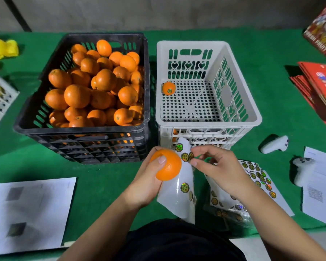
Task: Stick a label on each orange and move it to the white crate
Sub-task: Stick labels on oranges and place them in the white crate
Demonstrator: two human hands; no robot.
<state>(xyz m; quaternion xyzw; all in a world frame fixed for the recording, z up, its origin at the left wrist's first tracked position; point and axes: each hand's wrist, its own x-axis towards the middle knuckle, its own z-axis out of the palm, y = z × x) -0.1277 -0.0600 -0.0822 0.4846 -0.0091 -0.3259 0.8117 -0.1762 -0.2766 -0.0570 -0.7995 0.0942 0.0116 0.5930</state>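
Orange [166, 165] smooth, unlabelled; left hand [147, 178] grips it.

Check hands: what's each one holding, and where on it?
Left hand grips an orange around its side, thumb on top. Right hand pinches a round label at the edge of the sticker sheet.

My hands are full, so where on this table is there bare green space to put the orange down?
Bare cloth lies in front of the black crate, between it and the printed sheet. Another patch lies right of the white crate, before the controllers. It is crowded around the sticker sheets by your right hand.
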